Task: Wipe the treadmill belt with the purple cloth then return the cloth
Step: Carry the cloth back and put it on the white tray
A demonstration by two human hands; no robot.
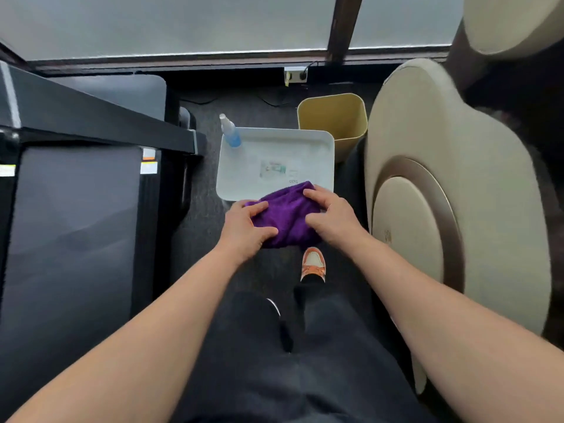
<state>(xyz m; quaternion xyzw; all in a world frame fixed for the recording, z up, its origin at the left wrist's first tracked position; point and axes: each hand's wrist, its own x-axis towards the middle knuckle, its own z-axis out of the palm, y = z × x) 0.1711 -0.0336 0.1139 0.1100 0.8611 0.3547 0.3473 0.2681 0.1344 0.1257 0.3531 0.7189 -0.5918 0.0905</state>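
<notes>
Both bare forearms reach forward from the bottom of the view, over dark trousers and an orange-and-white shoe (313, 264) planted on the dark carpet.

At the far left lies the treadmill belt (70, 239), a dark, smooth strip running away from the camera, edged on its right by a black side rail with small white and orange stickers (149, 162) near its head. A black crossbar slants over the front of the machine.

Moving right, the left hand (245, 230) grips the near left part of the purple cloth (285, 216), thumb and fingers curled around a bunched fold. The cloth hangs between the two hands, its far edge overlapping the near rim of the white tray (331, 141) in the view; whether it touches the tray cannot be told. The right hand (331, 215) holds the cloth's right side, fingers bent over the top of the fabric and thumb tucked against it.

On the tray's far left corner stands a small spray bottle (231, 132) with blue liquid, and a printed label (272, 169) shows on the tray floor. Just behind the tray's right corner sits a yellow bin (335, 117). Beyond that, at the right edge, a large cream-coloured rounded machine (442, 178) fills the side. A power strip (295, 75) lies against the wall below the frosted window.
</notes>
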